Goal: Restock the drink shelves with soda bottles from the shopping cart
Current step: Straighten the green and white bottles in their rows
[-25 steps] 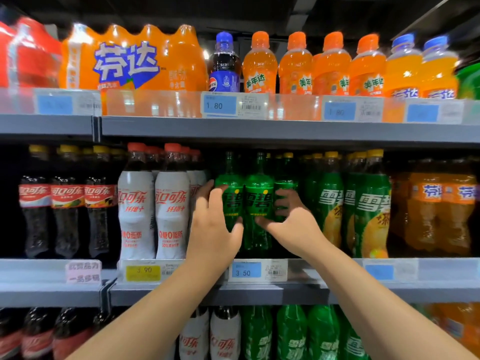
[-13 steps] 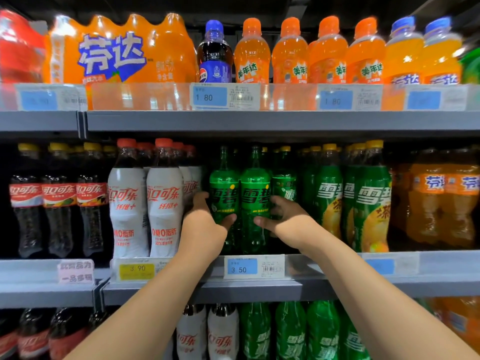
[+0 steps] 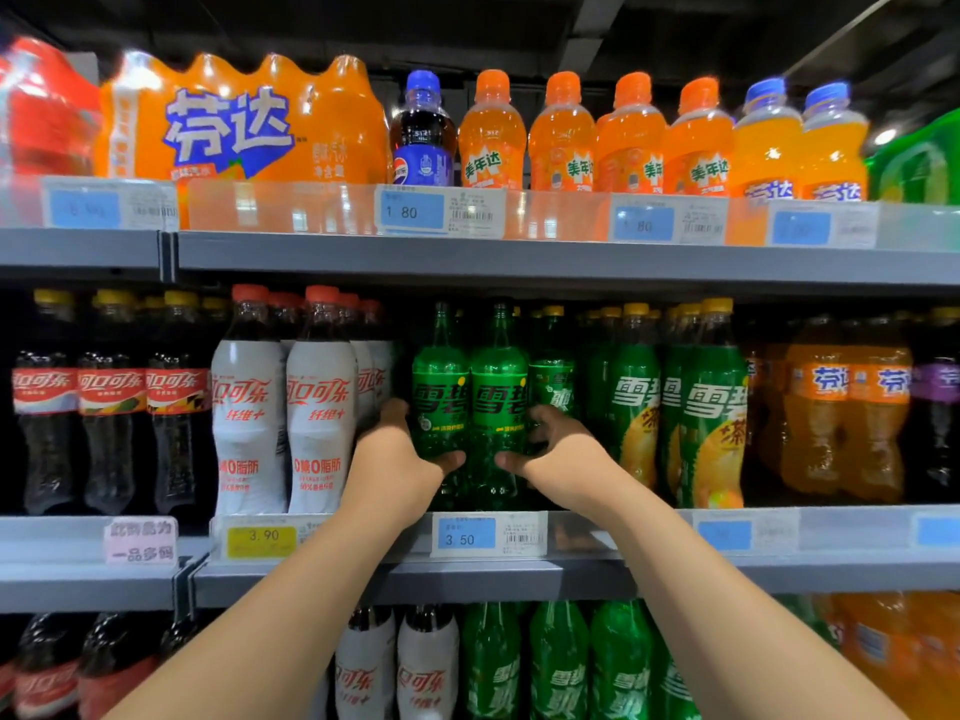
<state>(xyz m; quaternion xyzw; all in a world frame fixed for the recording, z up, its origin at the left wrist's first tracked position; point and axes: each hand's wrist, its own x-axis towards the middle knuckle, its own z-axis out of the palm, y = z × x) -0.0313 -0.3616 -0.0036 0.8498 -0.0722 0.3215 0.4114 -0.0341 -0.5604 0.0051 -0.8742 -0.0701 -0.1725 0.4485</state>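
Left hand [image 3: 396,458] grips left Sprite bottle [image 3: 439,392]; right hand [image 3: 563,453] grips right Sprite bottle [image 3: 500,394].
Green, upright at shelf [image 3: 519,576] front edge, tightly flanked.

I am looking at a blue price tag [image 3: 466,533] reading 3.50, and a yellow price tag [image 3: 262,538] reading 3.90 is sitting to its left. Further left a pink notice card [image 3: 141,540] is hanging. Higher up, a second blue tag [image 3: 412,211] is showing 1.80 on a clear plastic rail [image 3: 291,207].
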